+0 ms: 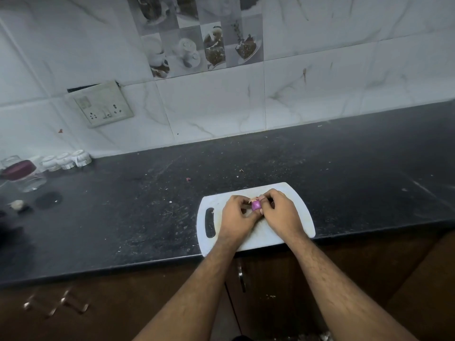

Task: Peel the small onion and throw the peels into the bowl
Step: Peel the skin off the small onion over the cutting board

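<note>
A small purple onion (256,205) is pinched between both hands above the white cutting board (290,193). My left hand (236,216) grips it from the left, and my right hand (280,212) holds it from the right with fingertips at its top. A pale wisp of peel (253,199) sticks out at the onion's top. Most of the onion is hidden by my fingers. No bowl is in view.
The board lies at the front edge of a black counter (147,205) dotted with small peel scraps. At the far left stand a glass jar with a dark red lid (18,172) and several small white containers (65,160). A tiled wall with a socket plate (103,105) stands behind.
</note>
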`<state>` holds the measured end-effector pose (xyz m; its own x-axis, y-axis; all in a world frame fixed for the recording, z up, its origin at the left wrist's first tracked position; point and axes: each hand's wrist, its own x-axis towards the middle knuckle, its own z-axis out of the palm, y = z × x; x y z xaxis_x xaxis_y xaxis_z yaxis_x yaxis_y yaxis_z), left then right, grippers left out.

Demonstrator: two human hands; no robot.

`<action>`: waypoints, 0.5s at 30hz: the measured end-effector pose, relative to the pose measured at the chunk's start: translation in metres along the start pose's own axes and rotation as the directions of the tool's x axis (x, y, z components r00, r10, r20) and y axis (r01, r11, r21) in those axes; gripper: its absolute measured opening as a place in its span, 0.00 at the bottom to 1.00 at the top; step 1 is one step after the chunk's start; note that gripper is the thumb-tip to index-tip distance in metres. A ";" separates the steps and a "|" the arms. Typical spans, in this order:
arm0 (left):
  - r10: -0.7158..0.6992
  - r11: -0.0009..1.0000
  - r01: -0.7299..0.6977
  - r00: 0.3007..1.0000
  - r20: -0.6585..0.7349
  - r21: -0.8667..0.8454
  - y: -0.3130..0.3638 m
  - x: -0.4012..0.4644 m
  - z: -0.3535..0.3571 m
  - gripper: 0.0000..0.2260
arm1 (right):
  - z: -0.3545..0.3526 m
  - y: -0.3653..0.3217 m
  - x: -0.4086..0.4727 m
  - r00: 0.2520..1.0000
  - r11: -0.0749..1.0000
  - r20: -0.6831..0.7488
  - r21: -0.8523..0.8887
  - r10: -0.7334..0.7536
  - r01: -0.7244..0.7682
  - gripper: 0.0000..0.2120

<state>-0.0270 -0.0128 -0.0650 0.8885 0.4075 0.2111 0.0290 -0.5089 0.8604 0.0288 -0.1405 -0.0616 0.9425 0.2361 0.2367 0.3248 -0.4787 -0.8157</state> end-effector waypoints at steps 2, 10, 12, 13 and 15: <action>0.031 1.000 -0.031 0.999 0.019 -0.002 -0.001 0.000 0.000 0.15 | 0.000 0.000 0.000 1.000 1.000 -0.018 0.001 0.011 -0.011 0.06; 0.105 0.991 -0.100 0.993 0.056 -0.083 0.001 -0.003 -0.003 0.12 | -0.002 -0.002 -0.005 1.000 1.000 -0.013 0.009 0.011 -0.011 0.06; 0.088 0.989 -0.080 0.995 0.054 -0.124 0.002 -0.004 -0.003 0.15 | -0.001 -0.003 -0.005 1.000 1.000 -0.017 0.019 -0.009 0.009 0.08; 0.078 0.987 -0.070 0.996 0.050 -0.146 0.002 -0.005 -0.003 0.15 | -0.001 -0.002 -0.005 0.999 0.999 -0.025 0.029 -0.030 0.030 0.07; 0.094 0.984 -0.085 0.994 0.049 -0.158 0.004 -0.006 -0.002 0.13 | -0.002 -0.001 -0.003 0.997 0.996 -0.039 0.054 -0.063 0.065 0.05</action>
<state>-0.0327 -0.0156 -0.0623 0.9086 0.3203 0.2680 -0.1193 -0.4158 0.9016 0.0253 -0.1424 -0.0605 0.9226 0.2326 0.3078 0.3805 -0.4162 -0.8259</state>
